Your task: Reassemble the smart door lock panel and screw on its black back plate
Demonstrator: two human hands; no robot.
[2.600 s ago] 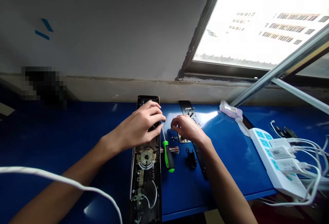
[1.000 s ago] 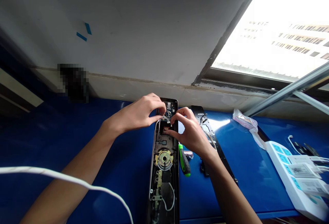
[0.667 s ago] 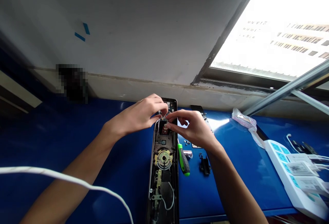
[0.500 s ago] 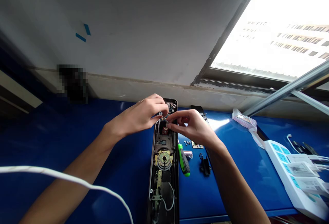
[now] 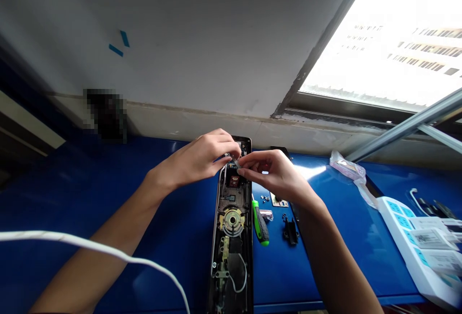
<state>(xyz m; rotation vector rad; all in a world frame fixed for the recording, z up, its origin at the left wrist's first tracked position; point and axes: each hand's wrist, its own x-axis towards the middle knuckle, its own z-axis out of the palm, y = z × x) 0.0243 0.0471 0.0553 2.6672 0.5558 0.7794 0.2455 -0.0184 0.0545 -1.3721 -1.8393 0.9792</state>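
Note:
A long black casing (image 5: 223, 193), which looks like an opened door lock, lies lengthwise before me with its circuit parts, round metal hub and wires exposed. Over its far end my left hand (image 5: 205, 154) is bent in a pinch. My right hand (image 5: 276, 172) comes in from the other side, thumb and forefinger pressed together on a thin grey strip (image 5: 235, 161). This short strip spans the gap between both hands' fingertips; its exact kind is too small to tell. Below the fingers, a small red part (image 5: 234, 181) shows inside the casing.
Right of the casing lie a green-and-black screwdriver (image 5: 260, 223), several small screws (image 5: 265, 199), a black bracket (image 5: 290, 232) and a small board (image 5: 279, 200). A white power strip (image 5: 404, 244) stands far right. A white cable (image 5: 119, 252) crosses in front of my left forearm.
Both hands stay over the casing's far end, lifted very slightly. More of the thin grey strip shows between the fingertips. The whole view has shifted a little.

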